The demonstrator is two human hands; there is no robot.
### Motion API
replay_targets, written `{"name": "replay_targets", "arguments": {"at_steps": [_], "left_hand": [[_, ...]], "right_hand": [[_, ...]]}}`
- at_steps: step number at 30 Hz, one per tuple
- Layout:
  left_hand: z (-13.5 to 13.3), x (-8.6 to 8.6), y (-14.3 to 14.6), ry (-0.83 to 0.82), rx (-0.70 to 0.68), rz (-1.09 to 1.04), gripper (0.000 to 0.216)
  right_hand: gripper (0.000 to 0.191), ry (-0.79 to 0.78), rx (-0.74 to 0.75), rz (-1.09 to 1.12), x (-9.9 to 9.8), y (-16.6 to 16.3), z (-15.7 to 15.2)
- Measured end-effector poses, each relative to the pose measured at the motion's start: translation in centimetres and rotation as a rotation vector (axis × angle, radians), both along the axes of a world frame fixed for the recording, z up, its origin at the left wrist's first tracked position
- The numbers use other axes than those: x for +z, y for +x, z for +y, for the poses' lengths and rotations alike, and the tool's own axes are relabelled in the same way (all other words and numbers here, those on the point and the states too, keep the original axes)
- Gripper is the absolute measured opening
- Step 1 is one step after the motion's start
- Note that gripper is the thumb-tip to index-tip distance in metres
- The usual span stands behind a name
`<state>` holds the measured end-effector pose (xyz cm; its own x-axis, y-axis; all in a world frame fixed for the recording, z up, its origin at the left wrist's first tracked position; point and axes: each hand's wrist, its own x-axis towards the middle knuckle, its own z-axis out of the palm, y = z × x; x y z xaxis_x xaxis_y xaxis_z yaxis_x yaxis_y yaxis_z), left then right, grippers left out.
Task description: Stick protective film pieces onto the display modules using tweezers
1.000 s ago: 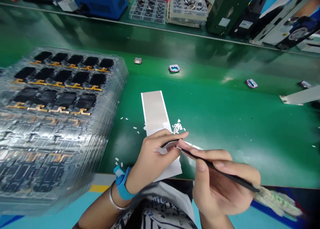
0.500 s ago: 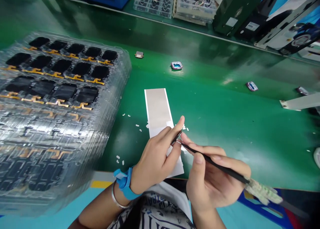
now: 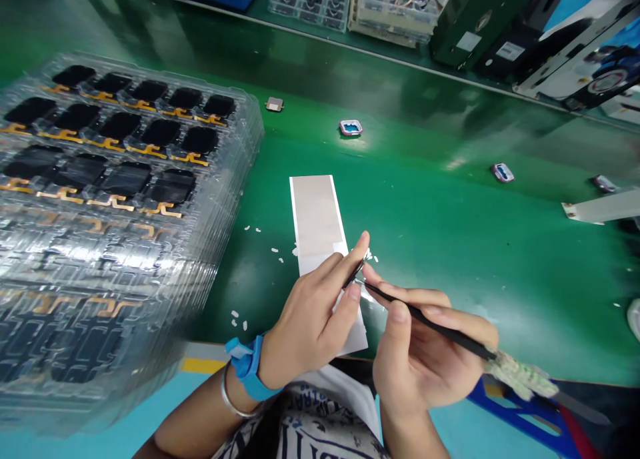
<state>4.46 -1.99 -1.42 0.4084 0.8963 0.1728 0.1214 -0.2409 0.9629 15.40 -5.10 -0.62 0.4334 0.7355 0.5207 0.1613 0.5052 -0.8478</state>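
My left hand (image 3: pixel 320 312) is closed, pinching a small dark flat part (image 3: pixel 353 273) between thumb and fingers. The part is tilted nearly edge-on and mostly covered by the fingers, so its kind is unclear. My right hand (image 3: pixel 430 352) grips slim black tweezers (image 3: pixel 425 320), whose thin metal tip meets the part near my left thumb. Pale tape wraps the rear end of the tweezers, and a blade-like piece sticks out behind. Under both hands lies a white-edged sheet of beige paper (image 3: pixel 315 212) on the green bench.
Stacked clear plastic trays (image 3: pixel 235 159) holding dark watch-type screens with orange flex cables fill the left. Small white scraps (image 3: pixel 235 319) lie around the sheet. Toward the back are a small square part (image 3: pixel 275 104) and watch-like cases (image 3: pixel 351 128). A white bar (image 3: pixel 600 205) juts in at right.
My right hand and the tweezers have shifted very slightly left, and the left thumb has moved a little at the part. The whole view has shifted slightly.
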Motion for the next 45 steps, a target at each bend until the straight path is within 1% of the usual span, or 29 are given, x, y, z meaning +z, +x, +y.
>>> {"name": "replay_targets", "arguments": {"at_steps": [3, 8, 14, 28, 33, 36, 40, 45], "left_hand": [[0.0, -0.1, -0.1, -0.003, 0.013, 0.02, 0.048], [-0.1, -0.3, -0.1, 0.032, 0.005, 0.018, 0.051], [0.1, -0.2, 0.0, 0.018, 0.008, 0.052, 0.051], [0.1, -0.1, 0.0, 0.026, 0.007, 0.1, 0.051], [0.2, -0.2, 0.1, 0.11, 0.032, 0.163, 0.048], [0.2, -0.2, 0.3, 0.165, 0.053, 0.204, 0.048], [0.3, -0.2, 0.5, 0.193, 0.077, 0.251, 0.05], [0.3, -0.2, 0.5, 0.196, 0.075, 0.275, 0.052]], "right_hand": [[0.034, 0.009, 0.01, -0.018, -0.2, 0.2, 0.1], [0.037, 0.109, 0.03, -0.041, -0.4, 0.6, 0.4], [0.04, 0.113, 0.094, -0.03, -0.5, 0.8, 0.4], [0.039, 0.112, 0.093, -0.044, -0.4, 0.9, 0.5], [0.035, 0.082, 0.059, -0.002, -0.2, 1.2, 0.4], [0.036, 0.09, 0.079, -0.021, -0.1, 1.4, 0.4], [0.04, 0.103, 0.108, -0.056, -0.3, 1.5, 0.3], [0.042, 0.124, 0.104, -0.084, -0.4, 1.6, 0.4]]}}
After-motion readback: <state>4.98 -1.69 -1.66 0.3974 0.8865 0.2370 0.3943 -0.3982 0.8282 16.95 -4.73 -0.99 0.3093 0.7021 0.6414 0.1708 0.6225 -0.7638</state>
